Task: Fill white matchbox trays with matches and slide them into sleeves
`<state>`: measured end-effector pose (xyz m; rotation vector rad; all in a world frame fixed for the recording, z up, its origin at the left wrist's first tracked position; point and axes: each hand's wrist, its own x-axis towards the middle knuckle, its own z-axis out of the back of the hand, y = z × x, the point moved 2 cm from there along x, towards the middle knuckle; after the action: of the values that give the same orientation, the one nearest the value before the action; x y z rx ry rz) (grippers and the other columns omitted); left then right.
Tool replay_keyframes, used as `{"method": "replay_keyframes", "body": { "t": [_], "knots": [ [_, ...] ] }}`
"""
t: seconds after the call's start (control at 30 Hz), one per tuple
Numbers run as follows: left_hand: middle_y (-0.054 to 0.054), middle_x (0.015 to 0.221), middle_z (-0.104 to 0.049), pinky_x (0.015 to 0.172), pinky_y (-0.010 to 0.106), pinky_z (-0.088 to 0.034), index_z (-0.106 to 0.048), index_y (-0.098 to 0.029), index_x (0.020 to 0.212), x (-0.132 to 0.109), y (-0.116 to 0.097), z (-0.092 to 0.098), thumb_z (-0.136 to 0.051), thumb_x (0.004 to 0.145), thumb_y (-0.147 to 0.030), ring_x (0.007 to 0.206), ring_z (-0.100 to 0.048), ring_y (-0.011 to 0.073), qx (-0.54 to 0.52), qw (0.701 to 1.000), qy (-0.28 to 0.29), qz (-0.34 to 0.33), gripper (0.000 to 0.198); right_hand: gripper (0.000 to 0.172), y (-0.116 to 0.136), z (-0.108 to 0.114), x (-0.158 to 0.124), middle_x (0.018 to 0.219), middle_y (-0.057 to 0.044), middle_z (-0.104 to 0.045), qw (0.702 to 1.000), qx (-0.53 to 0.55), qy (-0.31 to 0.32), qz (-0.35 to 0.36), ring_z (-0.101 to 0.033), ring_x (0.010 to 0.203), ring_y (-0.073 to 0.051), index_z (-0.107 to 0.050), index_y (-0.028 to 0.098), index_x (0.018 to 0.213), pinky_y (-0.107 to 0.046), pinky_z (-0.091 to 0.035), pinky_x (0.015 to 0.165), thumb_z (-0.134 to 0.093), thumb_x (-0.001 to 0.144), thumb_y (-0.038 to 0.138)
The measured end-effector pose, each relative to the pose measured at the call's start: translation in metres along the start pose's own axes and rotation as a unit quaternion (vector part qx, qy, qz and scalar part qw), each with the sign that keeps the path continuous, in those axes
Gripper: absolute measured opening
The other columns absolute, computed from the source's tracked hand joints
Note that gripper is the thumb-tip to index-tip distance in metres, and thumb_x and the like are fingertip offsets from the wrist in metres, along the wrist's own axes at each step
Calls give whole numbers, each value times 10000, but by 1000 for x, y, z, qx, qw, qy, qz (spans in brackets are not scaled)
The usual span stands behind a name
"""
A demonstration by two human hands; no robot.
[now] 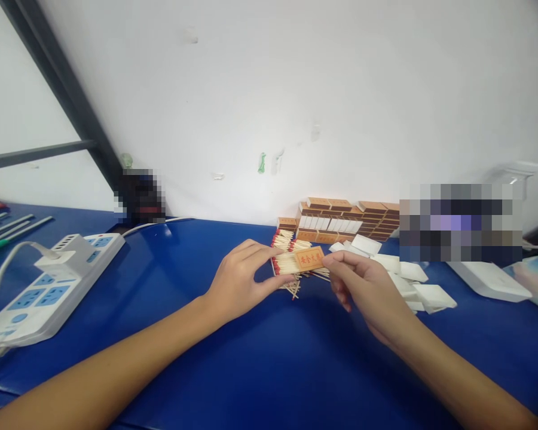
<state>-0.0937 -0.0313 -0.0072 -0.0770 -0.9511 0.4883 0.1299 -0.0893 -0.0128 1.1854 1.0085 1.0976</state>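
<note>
Your left hand [240, 275] pinches the open end and your right hand [371, 292] the covered end of a match-filled box [305, 260] — likely light, crushable card, best held by its edges — in front of the matchbox stack [329, 222].

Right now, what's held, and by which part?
A matchbox: left hand on the long sides of its tray, right hand at the right end of its sleeve.

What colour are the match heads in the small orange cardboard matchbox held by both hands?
The match heads are red, shown best in the head view.
</note>
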Motion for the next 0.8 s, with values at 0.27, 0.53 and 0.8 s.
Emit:
{"method": "replay_keyframes", "body": {
  "t": [0.27,0.53,0.8],
  "knots": [
    [87,1058,-780,826,406,-610,-717,-172,1192,-1,7,-1,-788,901,-397,927,-694,215,3,1000,-9,2,375,346,0,18,13,589,36,-507,993,-8,-103,62,-437,480,-109,-607,227,756,-251,-336,403,-757,850,524],
    [83,1029,-780,832,408,-601,-717,-161,1168,-3,11,-4,-745,930,-447,925,-692,213,4,1000,14,-18,373,269,45,118,69,750,-63,-638,953,-43,-289,77,-501,627,-188,-624,263,711,-344,-339,474,-810,779,445],
    [70,948,-775,834,400,-589,-715,-166,1183,-5,6,-6,-724,945,-445,877,-685,207,11,998,35,-45,367,337,41,145,115,675,-60,-615,976,-96,-192,48,-451,582,-158,-577,271,707,-336,-242,477,-845,726,474]
  ]
}}
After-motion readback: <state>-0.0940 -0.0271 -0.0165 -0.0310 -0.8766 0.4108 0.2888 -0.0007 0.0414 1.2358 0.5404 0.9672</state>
